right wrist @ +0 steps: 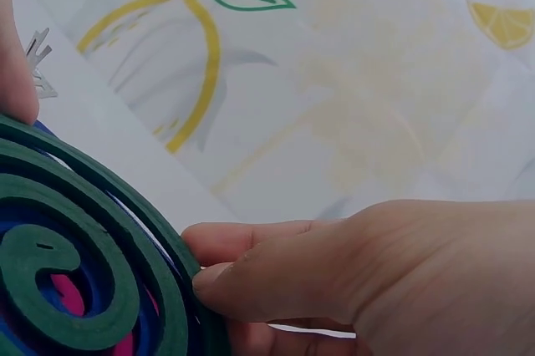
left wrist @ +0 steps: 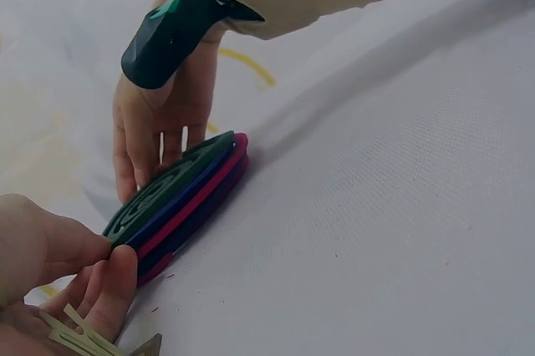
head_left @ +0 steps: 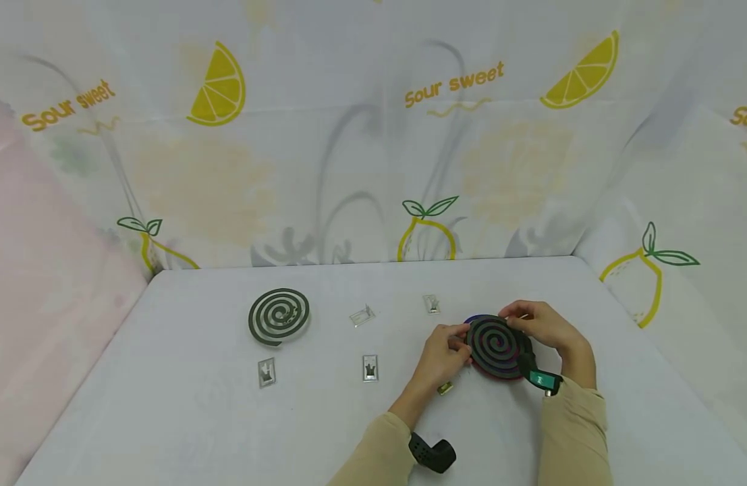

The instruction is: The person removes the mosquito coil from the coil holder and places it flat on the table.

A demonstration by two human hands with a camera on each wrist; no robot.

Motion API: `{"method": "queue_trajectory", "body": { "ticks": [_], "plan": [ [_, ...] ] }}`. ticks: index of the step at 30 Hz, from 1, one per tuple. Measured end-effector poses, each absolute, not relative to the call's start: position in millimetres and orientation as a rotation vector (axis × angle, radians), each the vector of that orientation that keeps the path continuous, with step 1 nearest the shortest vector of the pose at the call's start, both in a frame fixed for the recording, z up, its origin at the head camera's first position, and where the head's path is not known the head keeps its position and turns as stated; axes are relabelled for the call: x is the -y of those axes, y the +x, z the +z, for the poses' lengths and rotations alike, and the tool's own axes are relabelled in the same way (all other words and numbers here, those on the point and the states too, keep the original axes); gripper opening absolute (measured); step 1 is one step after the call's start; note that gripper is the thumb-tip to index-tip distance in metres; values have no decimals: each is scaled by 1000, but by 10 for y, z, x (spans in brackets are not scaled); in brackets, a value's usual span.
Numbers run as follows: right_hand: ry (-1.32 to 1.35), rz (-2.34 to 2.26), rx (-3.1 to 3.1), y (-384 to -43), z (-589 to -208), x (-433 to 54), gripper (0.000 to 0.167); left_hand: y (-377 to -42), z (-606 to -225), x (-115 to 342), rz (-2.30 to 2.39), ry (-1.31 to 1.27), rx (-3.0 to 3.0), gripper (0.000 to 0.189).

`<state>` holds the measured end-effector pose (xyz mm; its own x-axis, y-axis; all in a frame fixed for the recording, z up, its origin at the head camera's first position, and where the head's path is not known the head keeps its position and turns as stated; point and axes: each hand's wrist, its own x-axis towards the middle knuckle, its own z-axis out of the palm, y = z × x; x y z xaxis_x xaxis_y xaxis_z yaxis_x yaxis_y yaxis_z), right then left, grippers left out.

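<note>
A stack of mosquito coils (head_left: 497,345) lies at the right of the table. The top coil (right wrist: 25,289) is dark green, and the left wrist view shows blue and pink coils (left wrist: 196,210) layered below it. My left hand (head_left: 440,354) pinches the stack's left edge, thumb near the top and fingers lower at the side. At the far right edge my right hand (head_left: 543,325) grips with thumb and fingertips, as the right wrist view shows. A gold-coloured metal coil stand (head_left: 445,388) lies just beside my left wrist.
A single dark green mosquito coil (head_left: 279,316) lies at the left of the white table (head_left: 227,432). Several small silver metal stands (head_left: 370,368) are scattered between it and the stack. A printed cloth (head_left: 361,155) hangs behind the table.
</note>
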<state>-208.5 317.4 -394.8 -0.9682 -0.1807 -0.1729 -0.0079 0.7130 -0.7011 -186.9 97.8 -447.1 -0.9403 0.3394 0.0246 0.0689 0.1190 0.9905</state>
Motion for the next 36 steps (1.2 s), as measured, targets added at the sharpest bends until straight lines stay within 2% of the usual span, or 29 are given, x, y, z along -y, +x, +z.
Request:
{"method": "queue_trajectory", "body": {
  "ticks": [12,28,36],
  "plan": [
    [-138,-1116,-2670,-2079,-3950,-3147,23,-1858,-4460,-956,1832,500,-2298,40],
    [-129,-1085,-2690,-2090,-3955,-3157,23,-1844,-4439,-942,1822,509,-2310,41],
    [-92,-1123,-2687,-2080,-3937,-3149,28,-1881,-4467,-950,1865,445,-2218,37]
  ]
}}
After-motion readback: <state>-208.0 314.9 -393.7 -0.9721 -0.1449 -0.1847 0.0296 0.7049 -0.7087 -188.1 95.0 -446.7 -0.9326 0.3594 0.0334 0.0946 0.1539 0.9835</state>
